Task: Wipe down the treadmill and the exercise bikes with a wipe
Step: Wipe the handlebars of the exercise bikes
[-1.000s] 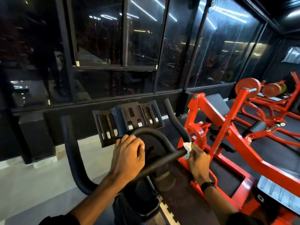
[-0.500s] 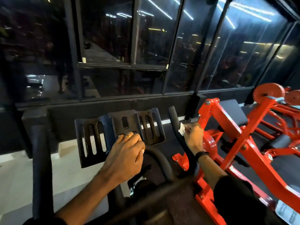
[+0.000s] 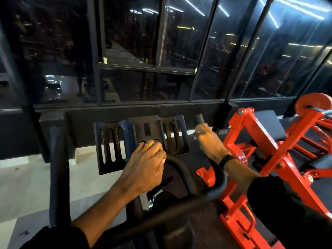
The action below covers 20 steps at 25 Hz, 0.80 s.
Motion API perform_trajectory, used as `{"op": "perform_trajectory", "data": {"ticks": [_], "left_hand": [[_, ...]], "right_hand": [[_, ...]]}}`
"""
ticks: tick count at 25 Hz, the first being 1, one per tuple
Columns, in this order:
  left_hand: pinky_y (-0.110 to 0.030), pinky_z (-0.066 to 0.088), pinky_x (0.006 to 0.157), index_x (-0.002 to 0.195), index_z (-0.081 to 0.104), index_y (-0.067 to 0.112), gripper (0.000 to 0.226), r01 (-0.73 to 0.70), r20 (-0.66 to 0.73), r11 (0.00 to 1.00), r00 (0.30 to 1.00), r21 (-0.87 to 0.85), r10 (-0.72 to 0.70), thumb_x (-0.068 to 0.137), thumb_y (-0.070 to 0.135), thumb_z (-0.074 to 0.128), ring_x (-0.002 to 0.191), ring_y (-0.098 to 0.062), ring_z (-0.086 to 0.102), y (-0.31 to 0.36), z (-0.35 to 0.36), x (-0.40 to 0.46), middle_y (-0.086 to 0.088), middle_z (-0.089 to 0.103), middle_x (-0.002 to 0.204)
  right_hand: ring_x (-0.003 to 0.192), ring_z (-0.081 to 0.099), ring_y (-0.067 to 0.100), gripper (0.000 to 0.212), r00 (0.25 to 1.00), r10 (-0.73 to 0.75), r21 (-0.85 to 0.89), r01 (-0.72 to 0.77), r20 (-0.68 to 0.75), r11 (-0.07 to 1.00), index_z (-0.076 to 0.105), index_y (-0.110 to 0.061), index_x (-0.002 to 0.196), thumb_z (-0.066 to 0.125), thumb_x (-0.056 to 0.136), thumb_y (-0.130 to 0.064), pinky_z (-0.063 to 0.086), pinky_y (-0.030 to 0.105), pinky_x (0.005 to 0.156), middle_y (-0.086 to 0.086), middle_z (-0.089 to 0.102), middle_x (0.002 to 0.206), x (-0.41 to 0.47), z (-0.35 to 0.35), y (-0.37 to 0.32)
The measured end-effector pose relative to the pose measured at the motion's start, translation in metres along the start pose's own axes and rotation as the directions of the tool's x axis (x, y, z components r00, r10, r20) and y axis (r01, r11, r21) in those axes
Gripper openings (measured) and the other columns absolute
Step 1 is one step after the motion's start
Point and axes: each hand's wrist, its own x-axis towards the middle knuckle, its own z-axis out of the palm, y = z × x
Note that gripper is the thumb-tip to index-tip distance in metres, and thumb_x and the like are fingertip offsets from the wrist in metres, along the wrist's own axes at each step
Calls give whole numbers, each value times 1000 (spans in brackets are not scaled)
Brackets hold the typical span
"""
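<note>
The exercise bike's black handlebar (image 3: 181, 169) curves across the near view, and the left hand (image 3: 143, 169) rests on its middle loop, fingers curled over the bar. Farther right, the right hand (image 3: 209, 141) has its fingers clamped around the handlebar's upright end, a white wipe (image 3: 196, 135) pressed under them. Beyond stand orange machines (image 3: 265, 151) and dark windows (image 3: 143, 42).
</note>
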Motion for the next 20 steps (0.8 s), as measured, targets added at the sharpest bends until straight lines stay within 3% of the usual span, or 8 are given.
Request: {"op": "perform_trajectory", "data": {"ticks": [4, 6, 9, 11, 13, 16, 18, 20], "left_hand": [[-30, 42, 80, 85, 63, 19, 22, 9, -55, 998, 998, -68, -12, 91, 25, 44, 85, -13, 50, 1, -7, -1, 5, 58, 86], [-27, 37, 80, 84, 63, 18, 19, 28, -92, 993, 995, -111, -39, 91, 23, 46, 82, -12, 50, 2, -12, -10, 5, 58, 84], [-25, 34, 77, 86, 64, 20, 17, 44, -121, 985, 990, -169, -65, 91, 23, 48, 81, -11, 50, 5, -20, -32, 6, 58, 85], [-29, 39, 76, 87, 64, 20, 16, 58, -129, 980, 988, -191, -84, 91, 23, 50, 82, -12, 51, 2, -29, -46, 7, 59, 87], [-31, 41, 77, 87, 65, 20, 12, 100, -162, 972, 977, -212, -136, 91, 21, 53, 83, -13, 53, -5, -42, -56, 6, 60, 87], [-32, 40, 76, 87, 65, 20, 9, 167, -223, 959, 950, -228, -218, 89, 19, 56, 83, -14, 54, -18, -61, -69, 5, 62, 87], [-35, 40, 75, 87, 66, 19, 9, 214, -265, 950, 925, -229, -272, 89, 19, 57, 82, -14, 55, -27, -72, -81, 6, 62, 86], [-37, 41, 74, 88, 66, 19, 9, 241, -283, 943, 911, -230, -301, 89, 20, 57, 82, -14, 56, -34, -79, -91, 6, 63, 85]], "right_hand": [[97, 57, 41, 10, 933, 171, -11, -177, 316, 984, 67, 3, 79, 58, 79, 7, 56, 47, 66, 20, 60, 98, -50, -18, -23], [81, 66, 38, 5, 913, 217, -66, -207, 346, 976, 67, 3, 73, 71, 72, 3, 55, 36, 62, 20, 66, 82, -73, -35, -42], [64, 68, 30, 22, 852, 360, -41, -374, 381, 927, 67, 1, 67, 85, 64, -11, 50, 29, 53, 14, 67, 66, -95, -53, -62], [76, 69, 30, 17, 762, 523, 89, -593, 382, 800, 69, 0, 76, 69, 79, -17, 46, 28, 62, 14, 70, 76, -104, -63, -75], [67, 64, 26, 17, 740, 593, 194, -663, 318, 723, 63, -9, 61, 63, 78, -10, 40, 25, 57, 4, 63, 62, -108, -74, -94], [53, 55, 24, 49, 707, 693, 344, -691, 140, 636, 39, -22, 44, 67, 73, 6, 34, 26, 53, -9, 43, 46, -117, -99, -142], [61, 63, 32, 39, 626, 772, 411, -735, 106, 539, 54, -20, 52, 72, 76, 4, 38, 28, 58, 1, 56, 56, -120, -111, -173], [67, 66, 32, 24, 695, 717, 427, -665, 53, 613, 69, -16, 65, 76, 70, 6, 41, 27, 61, 7, 65, 69, -118, -120, -207]]}}
